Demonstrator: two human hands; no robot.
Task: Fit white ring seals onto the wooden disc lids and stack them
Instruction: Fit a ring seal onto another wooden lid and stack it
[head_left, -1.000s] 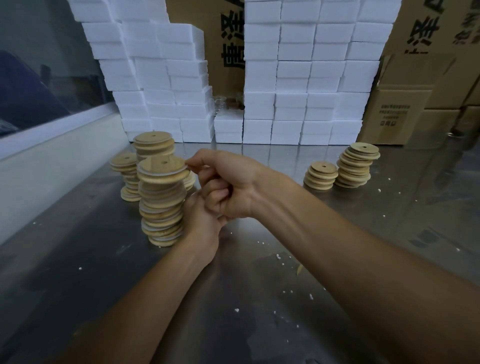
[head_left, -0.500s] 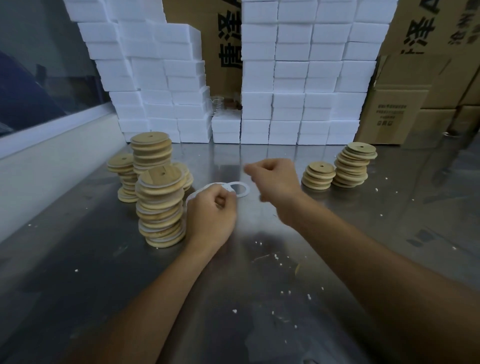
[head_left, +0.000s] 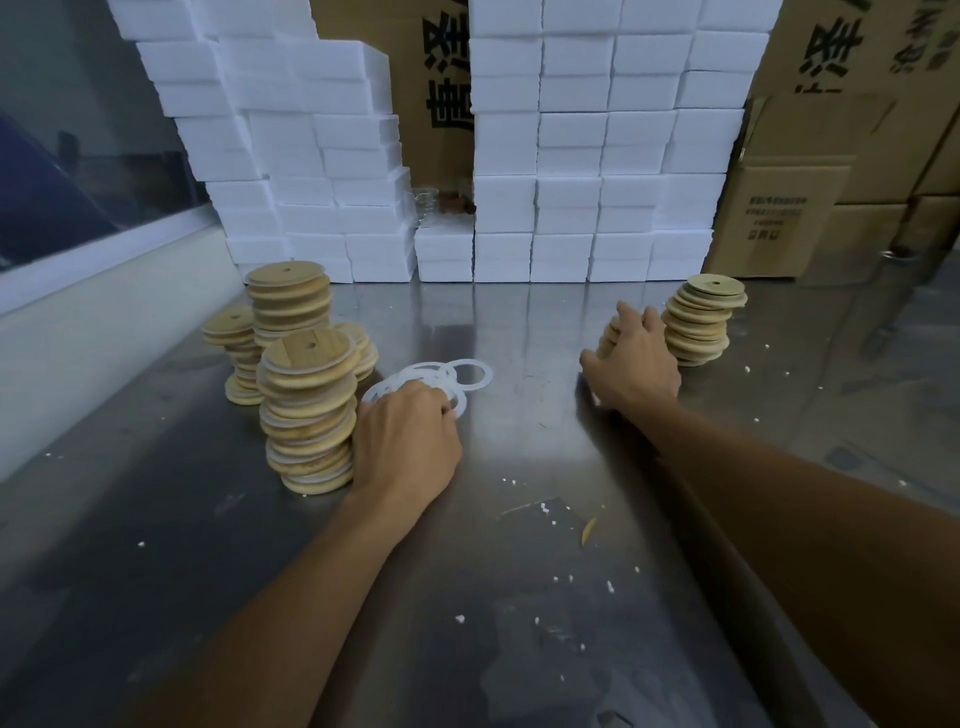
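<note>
My left hand (head_left: 410, 441) rests on the steel table with its fingers curled over a small pile of white ring seals (head_left: 470, 374), pinching some of them. Just to its left stands a tall, leaning stack of wooden disc lids with seals fitted (head_left: 309, 410). My right hand (head_left: 634, 364) reaches far right, its fingers spread over a short stack of bare wooden lids (head_left: 607, 332), which it mostly hides. A taller stack of bare lids (head_left: 701, 322) stands right behind that hand.
More lid stacks stand at the back left: a tall one (head_left: 288, 301), a low one (head_left: 234, 353) and one behind the front stack (head_left: 366, 348). White foam blocks (head_left: 571, 156) and cardboard boxes (head_left: 779, 218) wall off the back. Foam crumbs dot the table (head_left: 519, 597).
My right hand has left the top of the sealed stack and moved right onto the short bare-lid stack. My left hand has lowered with the ring seals onto the table.
</note>
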